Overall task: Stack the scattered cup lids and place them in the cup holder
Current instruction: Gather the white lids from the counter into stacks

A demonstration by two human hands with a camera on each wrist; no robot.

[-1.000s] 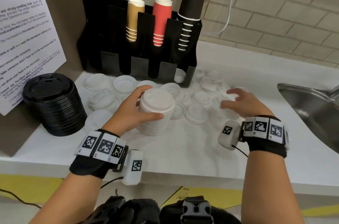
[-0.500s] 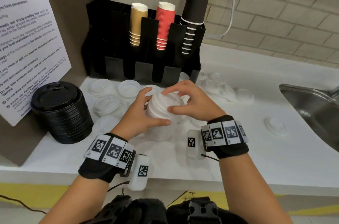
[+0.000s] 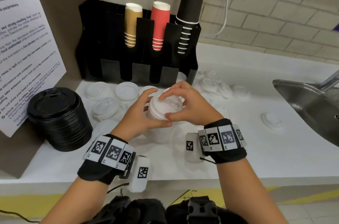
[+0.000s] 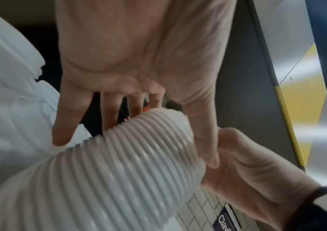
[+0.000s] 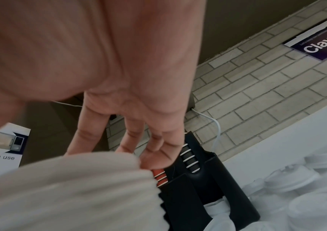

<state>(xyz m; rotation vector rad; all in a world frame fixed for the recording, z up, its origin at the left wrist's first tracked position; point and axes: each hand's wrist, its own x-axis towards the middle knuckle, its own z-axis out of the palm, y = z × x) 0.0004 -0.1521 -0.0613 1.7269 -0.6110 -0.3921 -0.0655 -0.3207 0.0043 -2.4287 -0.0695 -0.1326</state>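
A tall stack of white cup lids (image 3: 165,112) stands on the white counter (image 3: 238,150) in front of the black cup holder (image 3: 139,44). My left hand (image 3: 135,113) grips the stack's left side, thumb in front and fingers behind. My right hand (image 3: 189,106) holds the top of the stack, fingertips on the top lid and thumb against the near side. The left wrist view shows the ribbed stack (image 4: 119,164) between thumb and fingers. Blurred, the stack (image 5: 69,187) fills the bottom of the right wrist view. Loose white lids (image 3: 108,108) lie left of the stack, more lids (image 3: 212,84) right.
The holder's upper slots carry gold, red and black paper cups (image 3: 159,27). A stack of black lids (image 3: 58,119) stands at the left by a notice sheet (image 3: 27,49). One lid (image 3: 271,121) lies alone near the steel sink (image 3: 311,106) at the right.
My right hand came in from the loose lids on the right and settled on top of the stack. The left hand has kept its grip on the stack.
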